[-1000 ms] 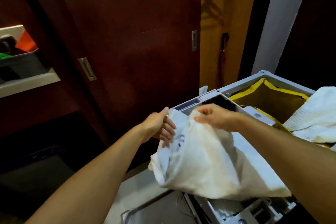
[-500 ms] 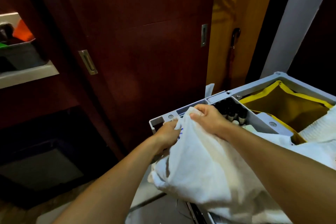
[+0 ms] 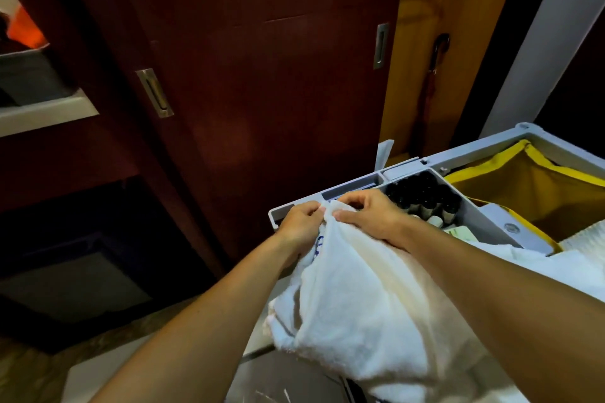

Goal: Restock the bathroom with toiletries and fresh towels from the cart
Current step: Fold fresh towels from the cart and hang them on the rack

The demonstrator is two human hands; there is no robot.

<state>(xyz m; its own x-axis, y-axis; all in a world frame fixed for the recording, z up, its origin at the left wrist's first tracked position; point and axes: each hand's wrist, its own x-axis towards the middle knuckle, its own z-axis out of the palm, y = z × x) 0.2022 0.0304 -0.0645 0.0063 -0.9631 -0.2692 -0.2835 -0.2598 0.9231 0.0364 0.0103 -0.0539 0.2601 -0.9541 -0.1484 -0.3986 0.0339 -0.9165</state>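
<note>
Dark wood doors behind, cart w/ bottles, towel

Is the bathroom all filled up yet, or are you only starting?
Only starting. Nothing looks delivered yet. Right now the left hand and right hand both pinch the top edge of a white fluffy towel over the grey plastic cart. The small dark-capped bottles sit in their tray, waiting.

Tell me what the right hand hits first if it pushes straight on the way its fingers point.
Probably the left hand: the right hand points left along the towel edge, nearly touching it.
</note>
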